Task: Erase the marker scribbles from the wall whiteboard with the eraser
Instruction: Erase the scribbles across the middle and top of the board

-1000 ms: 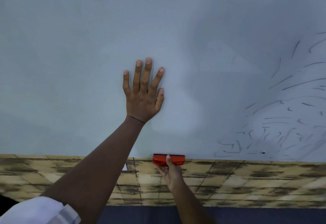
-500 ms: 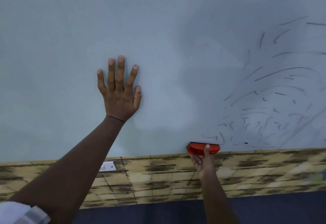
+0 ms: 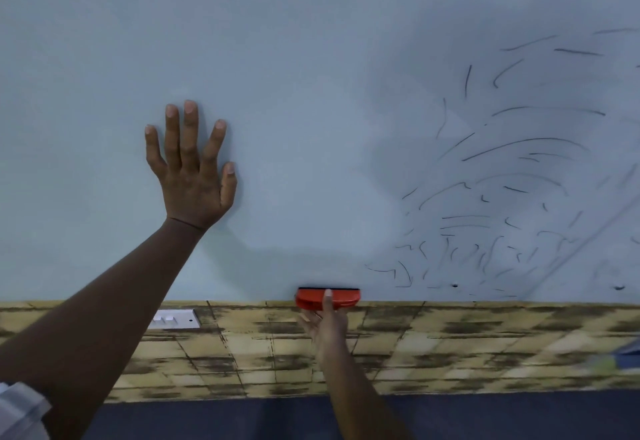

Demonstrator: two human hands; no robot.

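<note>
Eraser (image 3: 328, 298) sits at the whiteboard (image 3: 311, 93) bottom edge, gripped by your right hand (image 3: 327, 323). Your left hand (image 3: 192, 169) presses flat, fingers spread; scribbles (image 3: 502, 204) lie right of the eraser

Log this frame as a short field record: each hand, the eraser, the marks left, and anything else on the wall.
left hand: flat on the whiteboard, fingers spread
right hand: grips the red eraser from below
eraser position: at the board's bottom edge, left of the marks
marker scribbles: many thin dark strokes, right part of the board
board left part: no strokes visible
below board: tan patterned wall band, white switch plate
</note>
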